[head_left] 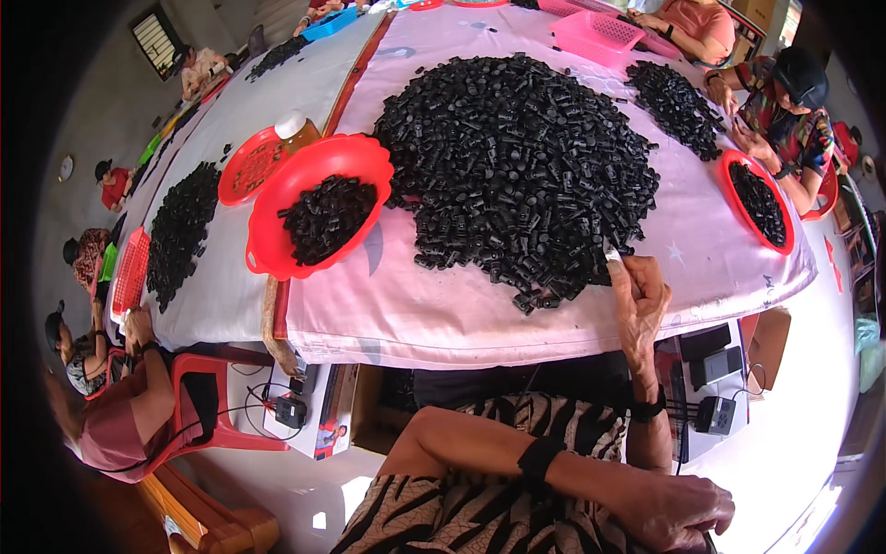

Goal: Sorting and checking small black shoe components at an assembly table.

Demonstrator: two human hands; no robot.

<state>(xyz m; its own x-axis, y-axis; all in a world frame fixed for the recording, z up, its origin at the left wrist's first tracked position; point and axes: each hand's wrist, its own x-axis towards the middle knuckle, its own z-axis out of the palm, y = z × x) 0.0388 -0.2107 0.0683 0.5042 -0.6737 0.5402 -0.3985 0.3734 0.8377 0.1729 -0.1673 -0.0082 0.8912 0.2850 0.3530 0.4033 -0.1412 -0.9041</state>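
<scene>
A large heap of small black cylindrical plastic pieces (517,166) covers the middle of the pink tablecloth. My right hand (639,295) is at its near right edge, fingers curled, with one white-wrapped fingertip touching the pieces. Whether a piece is pinched there is too small to tell. My left forearm crosses my lap, and my left hand (678,512) hangs closed low at the right, its fingertips hidden. Left of the heap, a red oval plastic basin (360,157) stands tilted, with more black pieces in its bottom.
Behind the basin are a red plate (231,192) of small brownish bits and a white-capped bottle (293,129). A smaller heap (182,226) lies left. People work around the tables, one with a red tray (783,242) at right. A red chair (217,397) stands lower left.
</scene>
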